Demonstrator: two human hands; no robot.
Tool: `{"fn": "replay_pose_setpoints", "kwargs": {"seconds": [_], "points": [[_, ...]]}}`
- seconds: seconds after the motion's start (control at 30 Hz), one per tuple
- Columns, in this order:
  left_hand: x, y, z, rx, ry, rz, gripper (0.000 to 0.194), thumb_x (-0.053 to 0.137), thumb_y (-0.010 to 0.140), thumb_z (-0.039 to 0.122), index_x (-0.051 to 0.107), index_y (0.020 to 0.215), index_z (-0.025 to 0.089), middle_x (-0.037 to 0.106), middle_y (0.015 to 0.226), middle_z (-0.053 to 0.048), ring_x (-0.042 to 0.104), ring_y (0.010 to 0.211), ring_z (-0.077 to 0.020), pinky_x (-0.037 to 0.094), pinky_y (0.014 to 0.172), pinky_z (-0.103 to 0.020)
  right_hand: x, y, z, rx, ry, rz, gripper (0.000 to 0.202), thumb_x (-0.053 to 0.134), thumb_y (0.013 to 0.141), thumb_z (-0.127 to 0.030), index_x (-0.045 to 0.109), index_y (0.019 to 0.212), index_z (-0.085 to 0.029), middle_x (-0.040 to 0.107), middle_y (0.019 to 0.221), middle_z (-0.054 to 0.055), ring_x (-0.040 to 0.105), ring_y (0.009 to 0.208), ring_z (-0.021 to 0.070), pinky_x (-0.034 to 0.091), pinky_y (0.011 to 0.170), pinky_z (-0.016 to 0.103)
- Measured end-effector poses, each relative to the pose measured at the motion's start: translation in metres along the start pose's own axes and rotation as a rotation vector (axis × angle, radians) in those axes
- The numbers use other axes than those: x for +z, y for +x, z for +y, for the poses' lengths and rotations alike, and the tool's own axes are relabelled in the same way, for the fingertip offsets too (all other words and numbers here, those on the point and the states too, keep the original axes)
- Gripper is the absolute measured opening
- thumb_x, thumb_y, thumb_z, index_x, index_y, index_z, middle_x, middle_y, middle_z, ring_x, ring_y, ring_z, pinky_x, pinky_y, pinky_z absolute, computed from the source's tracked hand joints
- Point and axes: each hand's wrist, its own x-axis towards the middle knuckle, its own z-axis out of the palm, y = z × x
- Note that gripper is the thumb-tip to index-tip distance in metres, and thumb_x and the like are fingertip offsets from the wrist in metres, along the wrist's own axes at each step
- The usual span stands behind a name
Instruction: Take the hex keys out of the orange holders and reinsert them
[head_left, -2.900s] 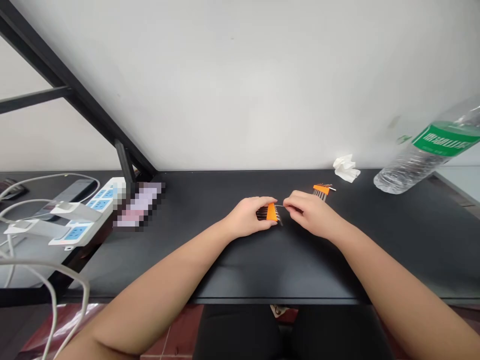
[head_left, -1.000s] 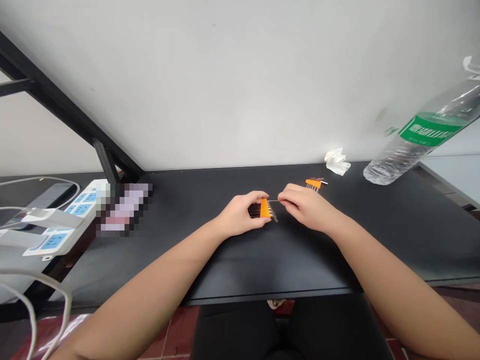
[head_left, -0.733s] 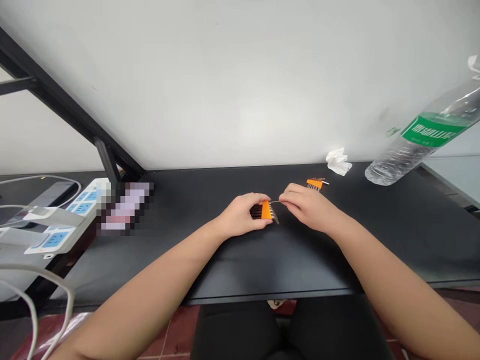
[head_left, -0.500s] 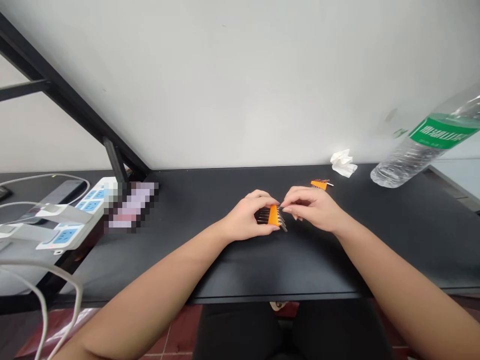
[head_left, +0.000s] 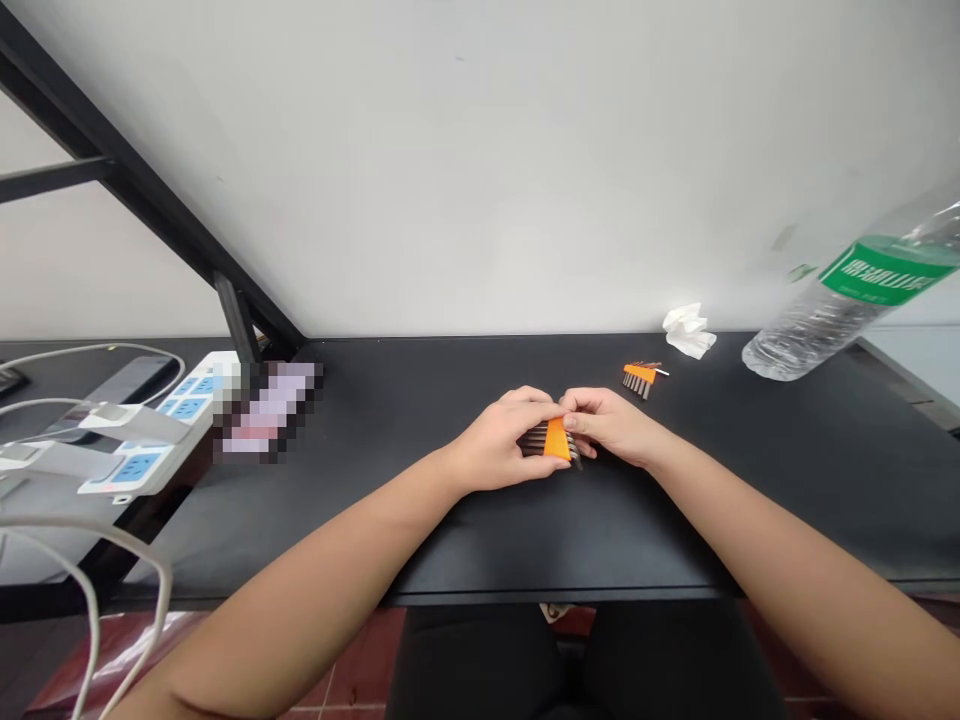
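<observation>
Between my hands is an orange hex key holder [head_left: 556,440] with several dark metal hex keys through it. My left hand [head_left: 504,440] is closed around it, thumb along the near edge and fingers over the far edge. The long ends of the keys point left, under my left palm. My right hand [head_left: 604,424] pinches at the holder's far right corner, where the short bent ends stick out. Whatever its fingertips grip there is mostly hidden. A second orange hex key set [head_left: 640,375] lies on the table beyond my right hand.
A crumpled white tissue [head_left: 688,330] lies near the wall. At the right stands a large clear bottle [head_left: 840,300] with a green label. On the left are a white power strip [head_left: 180,415] with plugs and cables, a phone [head_left: 124,392] and a black metal frame [head_left: 150,210].
My right hand has moved slightly left and closer against the holder's right side. The holder has shifted a little right and nearer to me. More of the second set shows.
</observation>
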Motion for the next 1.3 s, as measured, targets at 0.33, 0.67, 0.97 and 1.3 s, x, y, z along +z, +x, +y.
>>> {"fn": "replay_pose_setpoints", "kwargs": {"seconds": [0.33,0.67,0.97,1.3], "points": [[-0.003,0.003,-0.004,-0.067,-0.161,0.021,0.046,0.080,0.081,0.031,0.066,0.124,0.021,0.068,0.114,-0.009,0.069,0.099,-0.0195,0.057,0.091,-0.033,0.002,0.006,0.009,-0.044,0.113,0.029,0.040,0.070,0.091,-0.052,0.059,0.074,-0.018,0.058,0.055,-0.002,0.049,0.046,0.0102,0.036,0.048,0.023],[-0.001,0.003,-0.004,-0.095,-0.058,0.012,0.047,0.076,0.085,0.041,0.062,0.126,0.022,0.070,0.114,-0.008,0.069,0.101,-0.0212,0.056,0.094,-0.036,0.008,0.002,-0.001,0.104,0.397,0.009,0.040,0.080,0.084,-0.046,0.054,0.072,-0.018,0.045,0.053,-0.007,0.034,0.044,0.0059,0.030,0.045,0.021],[-0.002,0.003,-0.008,-0.054,0.075,-0.003,0.046,0.073,0.088,0.042,0.061,0.127,0.022,0.071,0.114,-0.009,0.066,0.103,-0.0227,0.054,0.094,-0.038,0.009,0.004,0.002,0.102,0.184,0.057,0.044,0.071,0.087,-0.058,0.052,0.073,-0.021,0.049,0.056,-0.005,0.039,0.045,0.0091,0.035,0.047,0.025],[-0.014,0.003,-0.033,-0.310,0.295,-0.147,0.056,0.069,0.088,0.052,0.062,0.135,0.022,0.069,0.118,-0.009,0.064,0.107,-0.0259,0.051,0.099,-0.041,-0.090,-0.019,-0.018,0.038,-1.194,0.846,0.028,0.054,0.092,-0.023,0.072,0.113,-0.019,0.065,0.123,0.013,0.064,0.099,0.0267,0.048,0.089,0.040]]}}
